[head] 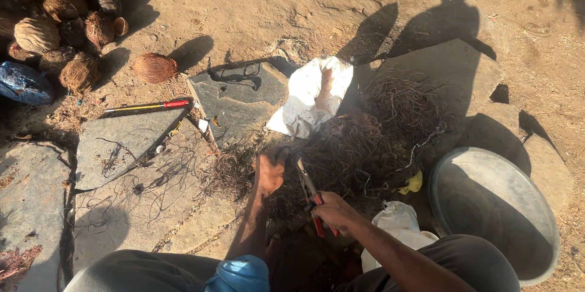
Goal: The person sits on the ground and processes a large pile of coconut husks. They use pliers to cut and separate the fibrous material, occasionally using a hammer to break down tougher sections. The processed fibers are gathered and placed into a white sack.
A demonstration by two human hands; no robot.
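Right hand (332, 210): clenched around the red handles of a pair of pliers (309, 192). Long axis runs from the hand up and slightly left; the jaws point away from the person, into a heap of tangled wire (372, 136).
Left hand (270, 172): just left of the pliers, fingers curled on wire strands at the heap's near edge; exact grip cannot be told.
Heap: lies on flat stone slabs (244, 100) on the dirt ground.
Beyond: white cloth (311, 94) behind the heap; round metal basin (493, 206) to the right; red-and-yellow tool (146, 106) to the left; coconuts (61, 24) far left.
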